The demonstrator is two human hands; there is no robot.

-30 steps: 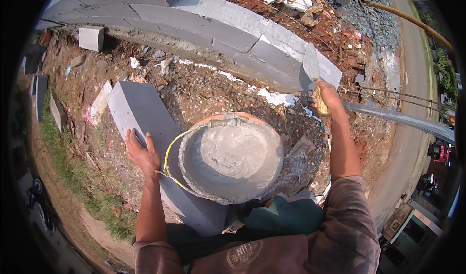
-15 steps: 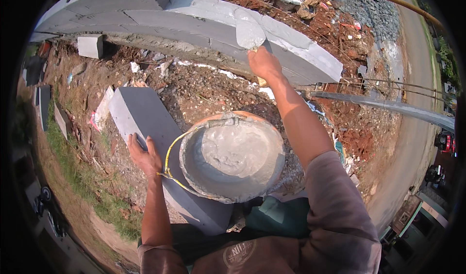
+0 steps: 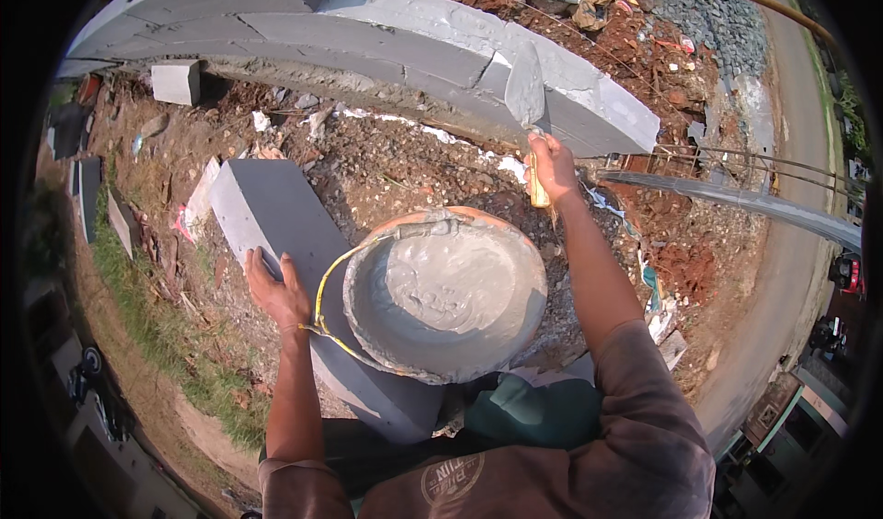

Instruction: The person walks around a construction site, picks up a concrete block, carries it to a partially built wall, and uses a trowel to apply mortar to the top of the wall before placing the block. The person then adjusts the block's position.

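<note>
A trowel with a mortar-coated blade is gripped by its yellowish handle in my right hand. Its blade stands against the near face of the grey block wall, beside the wall's top edge. Wet mortar is spread along the top of that wall. My left hand lies with fingers spread on a long grey block, next to the yellow handle of the bucket. That bucket, its rim crusted, sits between my arms and holds grey wet mortar.
A smaller block lies near the wall's foot at left, with more slabs at the far left. Rubble and soil cover the ground. Gravel is piled beyond the wall, and a road runs at right.
My right hand has drawn the trowel right and nearer, off the wall's top to its near face. The blade has turned. My left hand stays on the block.
</note>
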